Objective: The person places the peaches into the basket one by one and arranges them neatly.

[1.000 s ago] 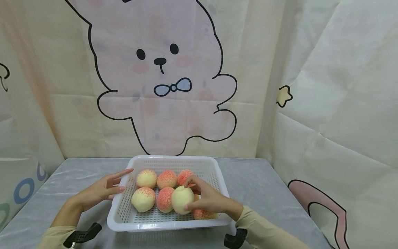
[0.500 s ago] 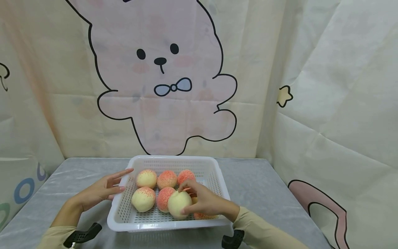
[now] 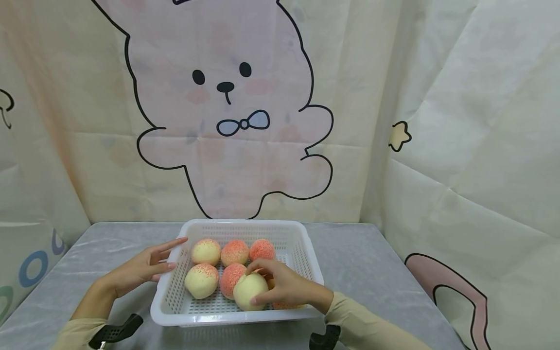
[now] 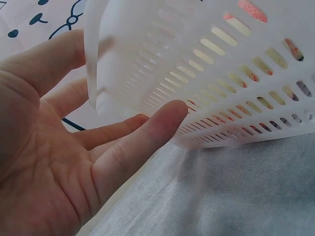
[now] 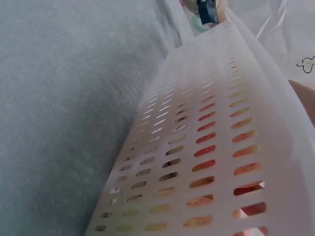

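A white perforated plastic basket (image 3: 245,222) holds several peaches. My right hand (image 3: 288,287) pinches a pale yellow peach (image 3: 247,294) between thumb and fingers at the basket's front right. Just left of it sits a red peach (image 3: 231,280); farther left is a pale one with a red-speckled top. An orange-red peach (image 3: 285,306) lies partly hidden beneath my right hand. My left hand (image 3: 137,270) rests at the basket's left rim with fingers extended. In the left wrist view, its thumb (image 4: 165,120) lies along the outer perforated wall. The right wrist view shows mainly the basket's front wall (image 5: 192,83).
Three more peaches stand in the back row, including a yellow one (image 3: 206,251) and a red one (image 3: 262,249). A grey cloth (image 3: 350,262) covers the table under the basket. A curtain with a cartoon bear (image 3: 227,160) hangs behind; side curtains flank the table.
My right hand has moved left and toward the front of the basket with the pale yellow peach, lowering it. The back-right red peach shows more fully. My left hand has stayed in place.
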A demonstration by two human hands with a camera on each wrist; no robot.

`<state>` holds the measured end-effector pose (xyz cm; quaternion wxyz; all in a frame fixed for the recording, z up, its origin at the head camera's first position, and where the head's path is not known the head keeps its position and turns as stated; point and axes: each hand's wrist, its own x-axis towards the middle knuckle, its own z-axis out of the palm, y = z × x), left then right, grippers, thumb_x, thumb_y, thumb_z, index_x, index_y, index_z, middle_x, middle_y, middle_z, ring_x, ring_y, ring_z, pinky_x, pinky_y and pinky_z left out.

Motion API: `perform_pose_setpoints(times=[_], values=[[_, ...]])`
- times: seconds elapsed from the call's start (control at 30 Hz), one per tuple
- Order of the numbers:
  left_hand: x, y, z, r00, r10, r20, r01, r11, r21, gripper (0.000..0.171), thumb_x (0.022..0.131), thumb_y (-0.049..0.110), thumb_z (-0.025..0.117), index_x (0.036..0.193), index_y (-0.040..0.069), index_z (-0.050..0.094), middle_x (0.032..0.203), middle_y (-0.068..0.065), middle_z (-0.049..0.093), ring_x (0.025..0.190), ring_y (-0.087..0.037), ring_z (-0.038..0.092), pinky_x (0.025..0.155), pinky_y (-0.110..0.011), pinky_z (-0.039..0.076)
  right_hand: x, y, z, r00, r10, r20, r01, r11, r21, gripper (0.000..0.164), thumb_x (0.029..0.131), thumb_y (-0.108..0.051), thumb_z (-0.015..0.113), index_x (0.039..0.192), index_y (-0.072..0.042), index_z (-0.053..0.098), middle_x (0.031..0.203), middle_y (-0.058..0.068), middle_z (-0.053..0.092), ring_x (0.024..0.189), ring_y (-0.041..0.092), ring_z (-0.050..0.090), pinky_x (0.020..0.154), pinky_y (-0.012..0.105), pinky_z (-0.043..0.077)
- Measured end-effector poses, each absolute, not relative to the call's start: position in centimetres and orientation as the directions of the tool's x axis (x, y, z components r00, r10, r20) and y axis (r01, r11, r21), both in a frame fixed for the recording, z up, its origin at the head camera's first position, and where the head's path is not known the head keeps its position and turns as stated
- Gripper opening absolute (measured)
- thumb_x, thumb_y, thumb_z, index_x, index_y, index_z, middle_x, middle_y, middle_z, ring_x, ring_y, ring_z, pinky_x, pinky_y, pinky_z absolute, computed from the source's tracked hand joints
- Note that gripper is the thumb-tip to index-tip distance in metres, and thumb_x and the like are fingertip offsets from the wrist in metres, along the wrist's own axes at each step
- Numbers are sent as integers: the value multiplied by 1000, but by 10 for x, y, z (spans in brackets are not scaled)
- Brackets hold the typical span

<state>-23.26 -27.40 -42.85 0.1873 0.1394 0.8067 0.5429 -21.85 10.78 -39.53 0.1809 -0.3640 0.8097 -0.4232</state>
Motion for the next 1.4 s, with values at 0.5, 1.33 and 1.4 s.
perform_pose_setpoints(times=[0.5,1.33,1.4], values=[[-233,-274,-429,-889,436,-142,25,355,934,67,97,25,55,155,31,20,158,-28,18,137,-40,40,89,-40,53,-218,100,-397,-604,-797,6,-481,358,-801,46,80,-19,79,123,-14,61,121,1,61,97,2,54,85,19,49],[-234,-274,-428,-887,432,-160,15,374,927,66,98,28,54,154,32,20,160,-27,15,139,-42,37,91,-45,52,-223,115,-377,-697,-716,34,-495,447,-745,38,94,-29,64,129,-16,59,130,4,63,118,26,59,97,33,48],[-235,-274,-428,-886,436,-159,17,374,927,66,98,28,54,154,32,20,160,-27,15,139,-41,38,90,-44,52,-224,118,-373,-696,-716,58,-502,427,-752,37,95,-29,62,130,-18,58,131,3,62,120,28,58,98,34,48]])
